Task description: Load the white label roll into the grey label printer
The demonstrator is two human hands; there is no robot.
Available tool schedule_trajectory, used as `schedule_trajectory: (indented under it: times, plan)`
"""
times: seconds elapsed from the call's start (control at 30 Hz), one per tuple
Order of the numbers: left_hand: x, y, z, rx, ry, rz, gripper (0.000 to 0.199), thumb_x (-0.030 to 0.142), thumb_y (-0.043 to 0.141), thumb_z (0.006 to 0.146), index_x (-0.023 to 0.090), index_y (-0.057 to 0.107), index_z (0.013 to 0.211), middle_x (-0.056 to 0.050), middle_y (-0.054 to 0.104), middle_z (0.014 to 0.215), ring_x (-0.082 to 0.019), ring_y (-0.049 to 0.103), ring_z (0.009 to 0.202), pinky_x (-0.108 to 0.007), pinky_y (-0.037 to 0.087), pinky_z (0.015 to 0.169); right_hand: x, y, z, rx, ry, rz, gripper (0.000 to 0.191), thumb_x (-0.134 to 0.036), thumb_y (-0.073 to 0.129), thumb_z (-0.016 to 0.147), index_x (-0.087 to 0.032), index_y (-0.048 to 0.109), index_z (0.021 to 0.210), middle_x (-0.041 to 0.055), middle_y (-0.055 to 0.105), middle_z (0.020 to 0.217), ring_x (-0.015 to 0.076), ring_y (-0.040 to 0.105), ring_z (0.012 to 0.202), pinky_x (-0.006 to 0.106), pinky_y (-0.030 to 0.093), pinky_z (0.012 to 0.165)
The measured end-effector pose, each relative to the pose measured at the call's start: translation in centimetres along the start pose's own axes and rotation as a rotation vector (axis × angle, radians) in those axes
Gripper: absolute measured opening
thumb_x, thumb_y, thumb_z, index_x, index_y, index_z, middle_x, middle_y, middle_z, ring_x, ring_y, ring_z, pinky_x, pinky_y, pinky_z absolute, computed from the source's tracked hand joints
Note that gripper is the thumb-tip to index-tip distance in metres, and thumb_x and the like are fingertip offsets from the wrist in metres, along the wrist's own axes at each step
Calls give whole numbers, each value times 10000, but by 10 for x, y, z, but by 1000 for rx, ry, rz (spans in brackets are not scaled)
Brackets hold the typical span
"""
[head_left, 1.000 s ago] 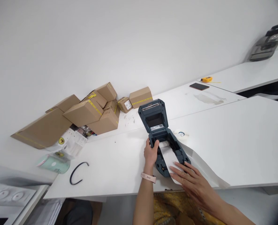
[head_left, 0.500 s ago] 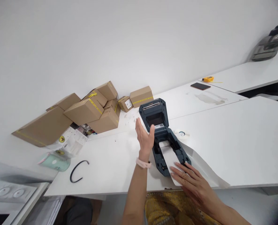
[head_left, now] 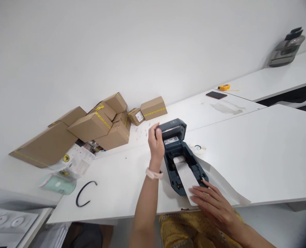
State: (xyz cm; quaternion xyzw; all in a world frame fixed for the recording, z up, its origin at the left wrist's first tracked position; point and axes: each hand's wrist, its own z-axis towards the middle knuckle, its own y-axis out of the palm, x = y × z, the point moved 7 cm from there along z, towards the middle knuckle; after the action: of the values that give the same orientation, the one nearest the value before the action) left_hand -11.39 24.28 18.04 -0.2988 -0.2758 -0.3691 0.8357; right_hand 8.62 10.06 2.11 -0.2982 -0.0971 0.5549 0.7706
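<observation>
A dark blue-grey label printer (head_left: 169, 172) stands on the white table near its front edge, its hinged lid (head_left: 173, 126) partly lowered. My left hand (head_left: 156, 143), with a pink wristband, grips the lid's left edge between thumb and fingers. From the roll inside, a white label strip (head_left: 187, 177) runs out over the printer's front. My right hand (head_left: 216, 203) lies across the strip's end and the front right corner of the printer, fingers stretched out. Backing paper (head_left: 223, 182) trails along the printer's right side.
Cardboard boxes (head_left: 91, 125) are stacked at the back left by the wall. A black headband (head_left: 82, 193) and a mint-green pouch (head_left: 58, 184) lie on the left. Further back are a phone (head_left: 216, 94), a yellow tape measure (head_left: 223, 87) and a large grey bottle (head_left: 285, 50).
The lid has swung down from nearly upright to partly lowered. My left hand has closed on its edge. My right hand stays on the strip. The view has shifted slightly.
</observation>
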Motion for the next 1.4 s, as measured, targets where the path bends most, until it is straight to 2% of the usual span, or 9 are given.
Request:
schedule_trajectory:
  times: [0.17, 0.37, 0.57, 0.8, 0.9, 0.97, 1.07, 1.2, 1.4]
  plan:
    - [11, -9, -93, -97, 66, 58, 435, 440, 326, 1048, 281, 523, 1402, -106, 488, 1533, -271, 420, 1457, -478, 332, 1220, -2, -8, 3, 104, 40, -15, 327, -76, 533, 939, -249, 693, 1166, 30, 769, 903, 179, 719, 903, 400, 548, 957]
    - [-6, -12, -168, -222, 37, 124, 413, 348, 413, 1018, 307, 549, 1406, -92, 441, 1590, -304, 325, 1521, -544, 311, 1242, -7, -7, -1, 93, 34, -63, 386, -61, 492, 952, -243, 687, 1230, 24, 755, 914, 167, 687, 902, 361, 504, 950]
    - [2, -12, -202, -136, 333, 281, 441, 139, 477, 955, 190, 514, 1391, -169, 496, 1529, -315, 398, 1482, -558, 484, 1110, -7, -5, -8, 109, 62, -105, 386, -45, 491, 947, -232, 695, 1217, 27, 744, 876, 170, 655, 856, 348, 468, 873]
    - [-1, -10, -218, -101, 380, 354, 373, 100, 450, 914, 143, 579, 1260, -187, 581, 1409, -299, 436, 1452, -517, 520, 1074, -10, -2, -18, 65, 52, -66, 347, -78, 518, 943, -229, 702, 1194, 36, 734, 885, 176, 658, 838, 343, 488, 803]
    - [-6, -8, -222, -77, 396, 325, 366, 96, 446, 896, 144, 582, 1232, -179, 596, 1382, -302, 433, 1451, -522, 511, 1079, -12, -12, -20, 115, 101, -18, 405, -50, 597, 881, -259, 690, 1216, 46, 716, 940, 198, 647, 871, 357, 518, 793]
    - [-11, -7, -224, -58, 398, 298, 357, 101, 441, 892, 148, 580, 1218, -172, 596, 1374, -304, 434, 1449, -529, 502, 1085, -6, -22, -14, 209, 223, 24, 449, -60, 617, 873, -276, 659, 1265, 77, 683, 1061, 226, 635, 973, 381, 529, 831]
    - [-15, -4, -225, -24, 401, 274, 337, 113, 425, 897, 150, 579, 1195, -167, 592, 1364, -304, 446, 1437, -537, 492, 1091, 23, -25, 4, 296, 553, 117, 418, -184, 562, 954, -301, 581, 1355, 114, 597, 1300, 283, 567, 1213, 456, 511, 954]
    - [-13, -3, -223, 15, 410, 277, 296, 126, 399, 921, 153, 582, 1153, -160, 601, 1328, -294, 471, 1412, -525, 505, 1077, 62, 3, 21, 186, 928, 328, 476, -447, 526, 986, -320, 483, 1443, 93, 536, 1453, 309, 519, 1330, 499, 497, 1046]
    - [-13, -4, -224, 15, 386, 281, 281, 166, 357, 967, 155, 594, 1118, -150, 609, 1309, -287, 470, 1412, -514, 508, 1081, 80, 29, 5, 132, 1213, 587, 740, -636, 628, 862, -327, 411, 1498, 70, 450, 1565, 332, 438, 1425, 496, 445, 1132]
